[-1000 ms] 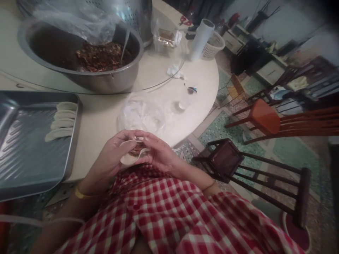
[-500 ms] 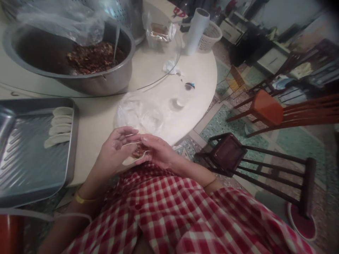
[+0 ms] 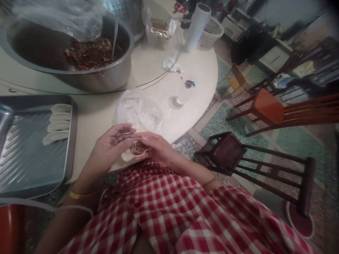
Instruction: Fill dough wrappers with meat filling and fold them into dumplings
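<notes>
A round dumpling wrapper (image 3: pixel 129 154) with brown filling on it rests between both hands at the table's near edge. My left hand (image 3: pixel 108 148) cups it from the left with curled fingers. My right hand (image 3: pixel 156 148) pinches its right rim. A clear plastic bag of wrappers (image 3: pixel 140 111) lies just beyond the hands. A big steel bowl (image 3: pixel 106 79) of dark filling, with a spoon standing in it, sits at the back left. Several folded dumplings (image 3: pixel 57 123) line the right side of a metal tray (image 3: pixel 31 165).
The round pale table (image 3: pixel 196 67) carries a white roll (image 3: pixel 196 23), a white basket (image 3: pixel 212 33), a packet, crumpled tissue and a small cap. Dark wooden chairs (image 3: pixel 233 155) and an orange-seated chair (image 3: pixel 265 107) stand on the tiled floor to the right.
The wrapper has opened out flatter, showing more filling, and both hands have shifted slightly left and down. The view has tilted a little.
</notes>
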`<action>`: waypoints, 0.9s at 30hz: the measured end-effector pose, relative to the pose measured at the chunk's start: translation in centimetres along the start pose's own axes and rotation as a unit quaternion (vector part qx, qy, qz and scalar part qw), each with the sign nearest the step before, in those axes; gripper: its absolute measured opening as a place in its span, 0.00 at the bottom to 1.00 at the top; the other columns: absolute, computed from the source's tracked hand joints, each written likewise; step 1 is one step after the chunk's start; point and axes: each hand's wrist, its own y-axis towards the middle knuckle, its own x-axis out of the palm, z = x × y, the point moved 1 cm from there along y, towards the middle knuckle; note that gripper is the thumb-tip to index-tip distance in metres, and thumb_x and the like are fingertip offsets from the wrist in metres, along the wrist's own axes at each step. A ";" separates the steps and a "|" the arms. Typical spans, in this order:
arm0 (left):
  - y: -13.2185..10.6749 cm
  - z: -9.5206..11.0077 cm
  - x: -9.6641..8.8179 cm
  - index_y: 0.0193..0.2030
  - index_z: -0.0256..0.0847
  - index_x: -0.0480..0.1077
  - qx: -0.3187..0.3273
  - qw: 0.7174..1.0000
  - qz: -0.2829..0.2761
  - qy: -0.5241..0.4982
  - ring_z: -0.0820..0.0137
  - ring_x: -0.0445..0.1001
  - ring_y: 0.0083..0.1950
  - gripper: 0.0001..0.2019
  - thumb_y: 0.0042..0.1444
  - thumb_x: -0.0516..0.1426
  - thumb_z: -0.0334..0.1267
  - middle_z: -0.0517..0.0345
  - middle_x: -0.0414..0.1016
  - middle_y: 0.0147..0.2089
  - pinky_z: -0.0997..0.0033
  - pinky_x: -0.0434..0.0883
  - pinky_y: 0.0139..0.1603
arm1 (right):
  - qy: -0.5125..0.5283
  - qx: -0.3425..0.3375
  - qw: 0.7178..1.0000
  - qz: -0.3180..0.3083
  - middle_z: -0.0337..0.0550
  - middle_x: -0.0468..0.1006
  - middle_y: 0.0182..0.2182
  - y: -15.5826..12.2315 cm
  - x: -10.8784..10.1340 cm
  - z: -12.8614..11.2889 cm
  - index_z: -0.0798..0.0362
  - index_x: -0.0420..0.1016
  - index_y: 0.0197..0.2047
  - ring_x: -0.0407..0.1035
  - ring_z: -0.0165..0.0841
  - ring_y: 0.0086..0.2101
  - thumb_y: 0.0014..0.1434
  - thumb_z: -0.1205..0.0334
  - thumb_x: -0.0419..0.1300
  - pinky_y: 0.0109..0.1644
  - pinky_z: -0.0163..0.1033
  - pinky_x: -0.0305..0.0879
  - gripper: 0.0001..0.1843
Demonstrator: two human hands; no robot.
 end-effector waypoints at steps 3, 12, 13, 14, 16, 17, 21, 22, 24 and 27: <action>0.1 0.2 -0.6 0.49 0.45 0.75 -0.008 0.999 -0.019 0.034 0.61 0.80 0.51 0.23 0.47 0.69 0.47 0.58 0.82 0.48 0.67 0.77 0.51 | 0.011 0.005 1.000 -0.005 0.39 0.82 0.38 0.1 -0.2 0.1 0.50 0.80 0.43 0.75 0.29 0.36 0.52 0.51 0.70 0.35 0.33 0.78 0.17; -1.4 0.4 -2.6 0.50 0.43 0.76 0.135 0.974 0.071 0.170 0.59 0.79 0.54 0.16 0.58 0.63 0.46 0.50 0.80 0.53 0.51 0.74 0.61 | 0.037 -0.019 0.999 0.027 0.38 0.80 0.34 0.3 -0.3 -0.3 0.49 0.79 0.44 0.75 0.30 0.36 0.55 0.57 0.67 0.35 0.34 0.79 0.12; -1.9 0.6 -2.4 0.48 0.43 0.76 0.193 0.954 0.077 0.216 0.59 0.78 0.56 0.12 0.59 0.61 0.43 0.51 0.79 0.55 0.51 0.72 0.63 | 0.036 -0.024 0.999 0.029 0.38 0.80 0.33 0.2 -0.3 -0.4 0.49 0.78 0.44 0.75 0.30 0.36 0.56 0.57 0.67 0.36 0.34 0.80 0.12; -2.3 0.9 -2.1 0.46 0.44 0.76 0.250 0.927 0.067 0.271 0.59 0.76 0.59 0.09 0.60 0.61 0.40 0.51 0.77 0.57 0.51 0.70 0.65 | 0.034 -0.028 0.999 0.030 0.38 0.80 0.32 0.2 -0.2 -0.4 0.48 0.78 0.44 0.75 0.30 0.36 0.56 0.58 0.66 0.36 0.35 0.80 0.12; -3.1 1.3 -1.3 0.44 0.44 0.76 0.344 0.865 0.038 0.363 0.57 0.71 0.64 0.06 0.61 0.60 0.37 0.51 0.75 0.60 0.49 0.68 0.66 | 0.032 -0.032 0.998 0.032 0.38 0.80 0.34 0.2 0.1 -0.5 0.48 0.78 0.45 0.75 0.30 0.37 0.57 0.59 0.65 0.38 0.35 0.80 0.11; -3.4 1.4 -0.9 0.45 0.44 0.76 0.376 0.838 0.032 0.393 0.55 0.70 0.66 0.07 0.61 0.60 0.36 0.50 0.74 0.60 0.46 0.67 0.67 | 0.031 -0.032 0.998 0.034 0.37 0.80 0.34 0.1 0.2 -0.6 0.47 0.77 0.44 0.75 0.30 0.37 0.57 0.59 0.65 0.38 0.35 0.80 0.11; -3.8 1.2 0.5 0.44 0.46 0.76 0.422 0.785 0.052 0.450 0.46 0.68 0.67 0.06 0.60 0.60 0.35 0.47 0.75 0.60 0.36 0.65 0.66 | 0.035 -0.034 0.998 0.048 0.35 0.80 0.34 0.1 0.6 -0.6 0.47 0.77 0.43 0.75 0.27 0.34 0.57 0.60 0.65 0.36 0.32 0.77 0.09; -3.8 1.1 0.7 0.43 0.47 0.76 0.418 0.780 0.058 0.461 0.45 0.68 0.67 0.06 0.60 0.61 0.35 0.47 0.75 0.60 0.34 0.64 0.66 | 0.035 -0.038 0.997 0.049 0.35 0.80 0.34 0.1 0.6 -0.6 0.47 0.77 0.43 0.75 0.26 0.33 0.57 0.60 0.66 0.34 0.30 0.76 0.09; -3.9 0.8 1.0 0.42 0.47 0.75 0.412 0.769 0.068 0.485 0.44 0.67 0.68 0.05 0.59 0.61 0.34 0.46 0.74 0.60 0.33 0.62 0.67 | 0.037 -0.046 0.997 0.045 0.35 0.80 0.35 0.2 0.7 -0.5 0.47 0.78 0.42 0.74 0.25 0.32 0.57 0.60 0.66 0.32 0.28 0.73 0.09; -4.0 0.5 1.1 0.41 0.46 0.74 0.415 0.747 0.079 0.513 0.43 0.66 0.68 0.05 0.58 0.62 0.33 0.44 0.74 0.61 0.32 0.61 0.67 | 0.045 -0.048 0.997 0.037 0.34 0.81 0.36 0.2 0.8 -0.4 0.47 0.79 0.41 0.75 0.25 0.32 0.55 0.59 0.68 0.33 0.27 0.73 0.10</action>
